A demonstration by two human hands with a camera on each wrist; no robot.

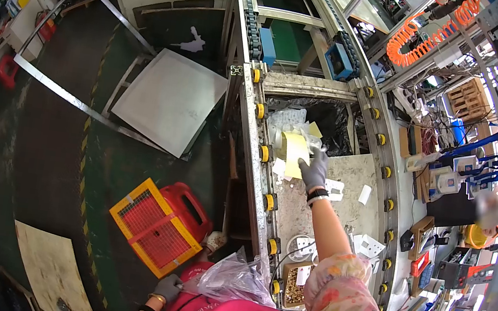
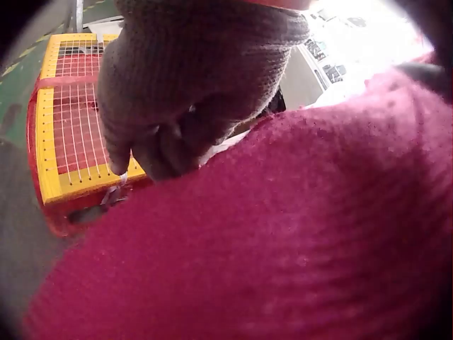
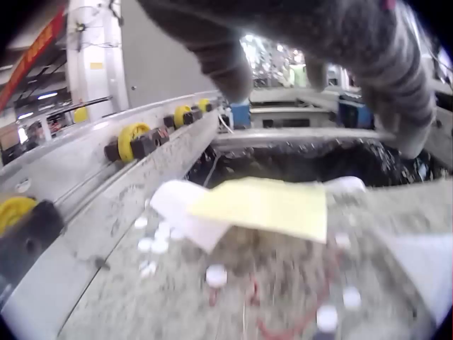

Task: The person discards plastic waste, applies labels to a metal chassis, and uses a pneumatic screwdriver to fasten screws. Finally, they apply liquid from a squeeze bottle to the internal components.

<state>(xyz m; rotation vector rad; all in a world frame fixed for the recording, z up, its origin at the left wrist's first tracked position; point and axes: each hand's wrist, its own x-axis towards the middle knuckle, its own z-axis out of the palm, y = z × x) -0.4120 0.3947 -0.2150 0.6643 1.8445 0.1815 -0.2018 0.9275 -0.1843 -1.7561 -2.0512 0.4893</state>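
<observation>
1. The yellow paper [image 3: 272, 207] lies bent over a white sheet [image 3: 178, 205] on the table [image 3: 170, 312], close to the opening with the black liner [image 3: 304, 164].
2. The right hand [image 1: 314, 172], gloved, is wide, its fingers spread above the paper and gripping nothing. In the head view finger and paper overlap; from the wrist they look apart, so I cannot confirm contact.
3. For a clean lift, I would come in low from the side and pinch one raised edge between thumb and finger. Pressing from above would probably flatten the sheet and make it harder to pick up with gloves.
4. The white sheet beneath could come along; a light pinch should keep the two separate if only the yellow one is wanted.
5. White discs [image 3: 216, 276] and thin red strands [image 3: 283, 333] lie near the paper; a dragging sleeve or palm could sweep them about.
6. The left hand [image 1: 168, 287] is narrow, fingers curled, seemingly pinching the edge of the clear bag [image 1: 238, 278] on the lap.
7. Rollers [image 3: 133, 142] line the rail beside the table, so keep the wrist above them.
8. Nearer the body are a dish [image 1: 301, 247] and a box [image 1: 284, 284] of small parts; the forearm should stay high over both.
</observation>
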